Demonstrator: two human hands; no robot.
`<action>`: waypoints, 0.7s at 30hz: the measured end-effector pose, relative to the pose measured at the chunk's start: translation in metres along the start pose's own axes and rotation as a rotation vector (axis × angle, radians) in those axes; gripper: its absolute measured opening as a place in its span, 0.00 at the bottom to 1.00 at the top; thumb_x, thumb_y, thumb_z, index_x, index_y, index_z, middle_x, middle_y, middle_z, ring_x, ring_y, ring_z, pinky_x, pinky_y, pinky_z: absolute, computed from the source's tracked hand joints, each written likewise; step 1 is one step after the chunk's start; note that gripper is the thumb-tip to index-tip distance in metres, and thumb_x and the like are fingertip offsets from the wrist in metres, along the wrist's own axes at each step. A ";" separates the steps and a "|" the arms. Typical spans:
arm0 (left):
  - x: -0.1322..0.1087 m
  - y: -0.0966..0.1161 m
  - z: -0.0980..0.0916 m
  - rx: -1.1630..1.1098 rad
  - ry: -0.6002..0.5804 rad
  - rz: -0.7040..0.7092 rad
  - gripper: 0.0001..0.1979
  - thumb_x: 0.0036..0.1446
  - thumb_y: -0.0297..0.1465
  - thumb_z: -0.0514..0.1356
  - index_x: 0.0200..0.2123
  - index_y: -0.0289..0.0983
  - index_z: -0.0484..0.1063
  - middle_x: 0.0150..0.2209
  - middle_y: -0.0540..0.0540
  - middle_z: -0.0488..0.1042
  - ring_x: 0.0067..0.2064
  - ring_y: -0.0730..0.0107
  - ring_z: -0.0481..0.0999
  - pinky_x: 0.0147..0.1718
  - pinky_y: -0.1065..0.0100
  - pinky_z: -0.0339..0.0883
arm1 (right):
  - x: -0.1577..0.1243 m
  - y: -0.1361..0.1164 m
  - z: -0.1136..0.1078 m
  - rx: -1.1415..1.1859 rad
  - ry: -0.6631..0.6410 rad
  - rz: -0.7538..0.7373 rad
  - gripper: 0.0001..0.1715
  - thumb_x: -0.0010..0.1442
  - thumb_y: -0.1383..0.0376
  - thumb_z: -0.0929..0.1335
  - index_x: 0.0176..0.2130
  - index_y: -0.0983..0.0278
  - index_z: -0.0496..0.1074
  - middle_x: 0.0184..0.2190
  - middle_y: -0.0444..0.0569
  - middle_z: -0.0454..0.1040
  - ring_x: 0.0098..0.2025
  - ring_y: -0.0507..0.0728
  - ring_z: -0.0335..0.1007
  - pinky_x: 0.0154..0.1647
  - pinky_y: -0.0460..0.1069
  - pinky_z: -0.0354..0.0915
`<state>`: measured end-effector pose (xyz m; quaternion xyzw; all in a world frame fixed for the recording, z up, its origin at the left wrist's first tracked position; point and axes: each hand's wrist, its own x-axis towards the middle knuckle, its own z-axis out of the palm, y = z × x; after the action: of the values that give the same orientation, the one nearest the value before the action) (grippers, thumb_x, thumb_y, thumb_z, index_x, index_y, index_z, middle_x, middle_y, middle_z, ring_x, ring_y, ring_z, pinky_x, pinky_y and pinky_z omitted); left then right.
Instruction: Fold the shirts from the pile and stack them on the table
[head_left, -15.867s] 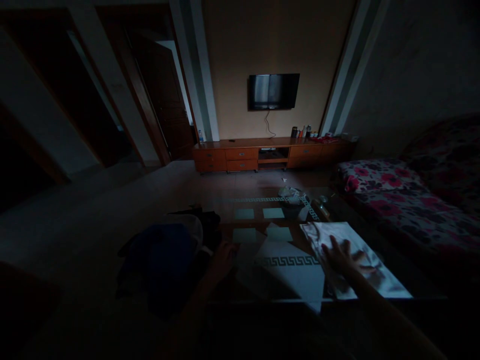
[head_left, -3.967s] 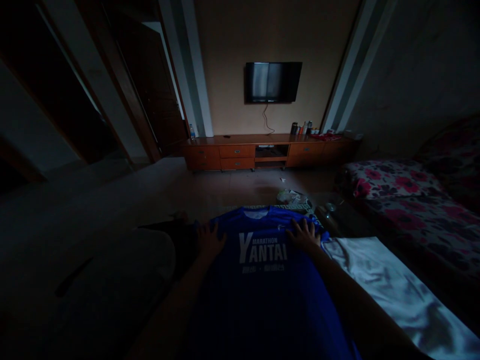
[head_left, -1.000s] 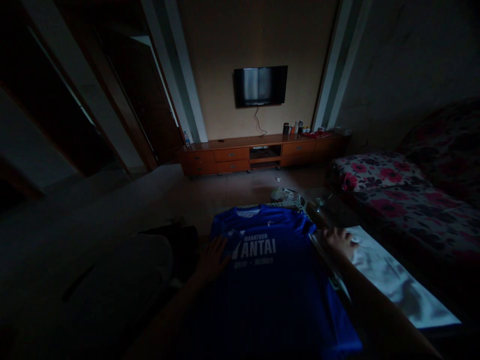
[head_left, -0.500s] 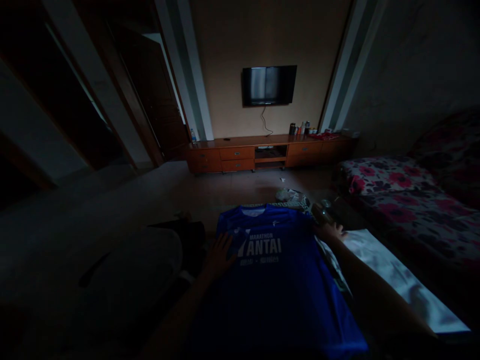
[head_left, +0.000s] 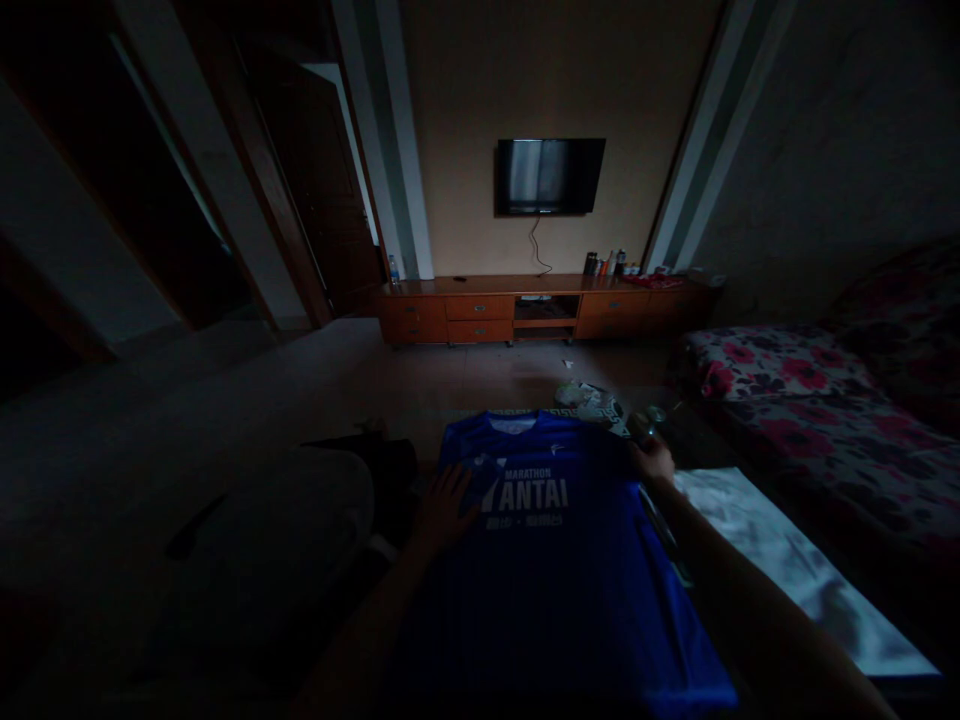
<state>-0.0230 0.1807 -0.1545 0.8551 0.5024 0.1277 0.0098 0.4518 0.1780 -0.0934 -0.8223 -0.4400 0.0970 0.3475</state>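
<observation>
A blue T-shirt [head_left: 547, 590] with white "MARATHON" and "ANTAI" lettering lies spread out face up in front of me, its collar pointing away. My left hand [head_left: 450, 505] rests flat on the left side of its chest, fingers apart. At the right sleeve is my right hand [head_left: 656, 460], close to a small shiny object [head_left: 646, 422] whose kind is too dark to make out. The fingers of this hand are dim and partly hidden, so I cannot tell whether they grip anything.
A white sheet-like surface [head_left: 795, 560] lies right of the shirt. Beyond the collar sits a crumpled plastic bag [head_left: 574, 393]. A dark rounded seat [head_left: 277, 540] stands at left, a flowered sofa [head_left: 795, 365] at right. A wooden TV cabinet [head_left: 480, 308] lines the far wall.
My right hand has shifted slightly left, nearer the sleeve and the small shiny object, and its fingers look less spread. My left hand stays on the shirt. The view has shifted slightly.
</observation>
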 end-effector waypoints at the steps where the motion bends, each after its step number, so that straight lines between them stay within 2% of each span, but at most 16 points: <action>1: 0.000 0.000 0.000 -0.001 -0.005 -0.004 0.37 0.66 0.51 0.52 0.73 0.44 0.54 0.74 0.44 0.55 0.74 0.51 0.51 0.71 0.46 0.43 | -0.009 -0.006 0.003 -0.016 -0.020 -0.069 0.25 0.63 0.53 0.61 0.45 0.67 0.75 0.38 0.60 0.79 0.40 0.65 0.77 0.45 0.58 0.71; 4: 0.001 0.000 0.001 -0.007 -0.027 -0.011 0.37 0.66 0.51 0.52 0.73 0.42 0.54 0.74 0.42 0.54 0.74 0.50 0.50 0.71 0.45 0.43 | -0.044 -0.020 0.019 -0.052 -0.181 -0.380 0.22 0.61 0.55 0.65 0.50 0.63 0.74 0.46 0.57 0.79 0.51 0.64 0.74 0.58 0.56 0.66; 6: 0.001 0.000 0.002 -0.013 -0.019 -0.008 0.37 0.66 0.51 0.52 0.73 0.43 0.54 0.74 0.43 0.53 0.74 0.51 0.50 0.71 0.45 0.44 | -0.066 -0.026 0.032 -0.153 -0.346 -0.603 0.26 0.58 0.60 0.67 0.55 0.62 0.73 0.52 0.57 0.78 0.57 0.64 0.71 0.63 0.57 0.62; 8: 0.000 0.000 0.001 -0.015 -0.007 -0.001 0.37 0.67 0.52 0.51 0.73 0.44 0.53 0.74 0.43 0.54 0.75 0.51 0.50 0.71 0.46 0.44 | -0.082 -0.026 0.042 -0.276 -0.463 -0.732 0.31 0.59 0.63 0.66 0.61 0.63 0.68 0.58 0.58 0.74 0.62 0.64 0.68 0.65 0.58 0.60; 11: -0.001 0.001 -0.002 -0.004 -0.017 -0.005 0.37 0.67 0.52 0.51 0.73 0.43 0.53 0.74 0.44 0.54 0.75 0.51 0.50 0.72 0.46 0.43 | -0.089 -0.022 0.044 -0.336 -0.502 -0.773 0.32 0.63 0.63 0.64 0.65 0.64 0.65 0.61 0.60 0.72 0.63 0.63 0.68 0.65 0.57 0.61; 14: 0.000 0.003 -0.005 0.004 -0.036 -0.011 0.37 0.66 0.51 0.50 0.73 0.42 0.54 0.74 0.43 0.54 0.74 0.50 0.50 0.72 0.45 0.44 | -0.085 -0.018 0.036 -0.313 -0.490 -0.820 0.31 0.65 0.60 0.64 0.65 0.63 0.64 0.60 0.59 0.72 0.62 0.64 0.69 0.65 0.58 0.62; 18: 0.001 0.003 -0.006 0.010 -0.030 -0.012 0.37 0.66 0.52 0.51 0.73 0.44 0.54 0.74 0.44 0.54 0.74 0.51 0.50 0.72 0.46 0.44 | -0.083 -0.016 0.024 -0.332 -0.535 -0.866 0.29 0.64 0.59 0.66 0.61 0.65 0.68 0.62 0.59 0.71 0.62 0.65 0.68 0.65 0.58 0.62; 21: 0.001 0.004 -0.005 0.009 -0.040 -0.020 0.37 0.66 0.51 0.52 0.73 0.43 0.54 0.74 0.43 0.53 0.75 0.51 0.50 0.72 0.46 0.44 | -0.086 -0.015 0.023 -0.343 -0.549 -0.875 0.26 0.65 0.52 0.66 0.55 0.63 0.73 0.64 0.59 0.69 0.63 0.67 0.66 0.66 0.61 0.60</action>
<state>-0.0206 0.1789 -0.1486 0.8525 0.5112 0.1082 0.0173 0.3801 0.1266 -0.1126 -0.5518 -0.8253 0.0812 0.0887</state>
